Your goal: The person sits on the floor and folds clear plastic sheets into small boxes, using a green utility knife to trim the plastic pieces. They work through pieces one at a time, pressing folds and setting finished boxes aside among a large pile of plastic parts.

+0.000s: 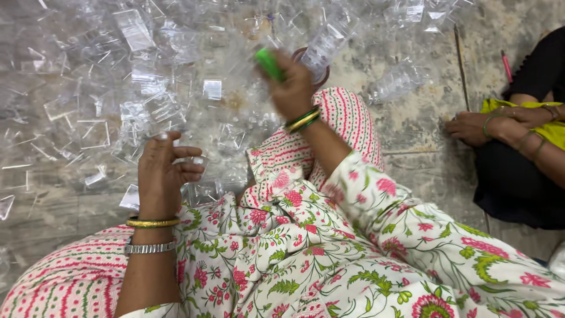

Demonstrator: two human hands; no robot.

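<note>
My right hand (291,88) is raised over my bent knee and grips a small bright green object (269,63); the hand is blurred. Just beyond it a clear plastic piece (322,46) hangs over a round reddish rim (324,75). My left hand (163,171) hovers lower left with fingers curled around a small clear plastic piece (197,160). Both wrists carry bangles. Several clear plastic boxes and lids (147,106) lie scattered across the stone floor in front of me.
Another person sits at the right in dark clothes, a hand (468,128) resting on the floor. A thin stick (461,65) and a pink pen (506,65) lie near that person. My floral tunic and striped trousers fill the foreground.
</note>
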